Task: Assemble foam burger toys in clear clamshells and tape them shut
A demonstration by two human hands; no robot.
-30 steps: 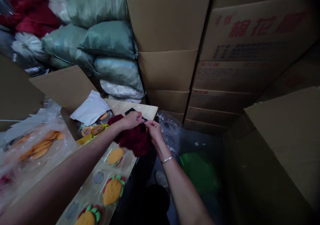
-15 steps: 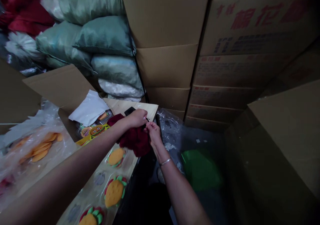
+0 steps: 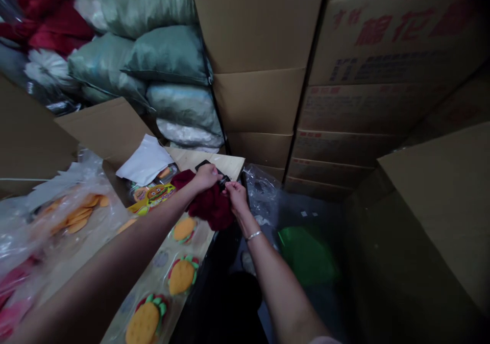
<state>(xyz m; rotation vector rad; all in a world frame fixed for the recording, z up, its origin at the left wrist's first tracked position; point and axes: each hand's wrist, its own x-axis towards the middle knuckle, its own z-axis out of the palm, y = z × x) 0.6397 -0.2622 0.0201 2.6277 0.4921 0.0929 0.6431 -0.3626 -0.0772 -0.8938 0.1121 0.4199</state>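
My left hand (image 3: 207,177) is closed at the far end of the table, its fingertips on a small black object (image 3: 223,181) whose kind I cannot make out. From the other side, my right hand (image 3: 237,197) pinches the same object. A dark red cloth (image 3: 212,210) lies bunched under both hands and hangs over the table edge. Partly behind my left hand is a flat black item (image 3: 201,165). Nearer to me, a burger-shaped toy (image 3: 181,276) with an orange top and green and red trim sits in a clear plastic tray, with similar ones along the row.
An open carton (image 3: 115,178) with white paper (image 3: 144,161) and yellow burger-printed packaging (image 3: 155,195) stands left of my hands. Clear plastic holds orange pieces (image 3: 78,219). Stacked cartons (image 3: 260,101) and filled green sacks (image 3: 168,55) rise behind. A green bag (image 3: 306,254) lies on the floor.
My view has shifted slightly, so the table appears farther right. My hands stay together at the small black object, which now shows more between them.
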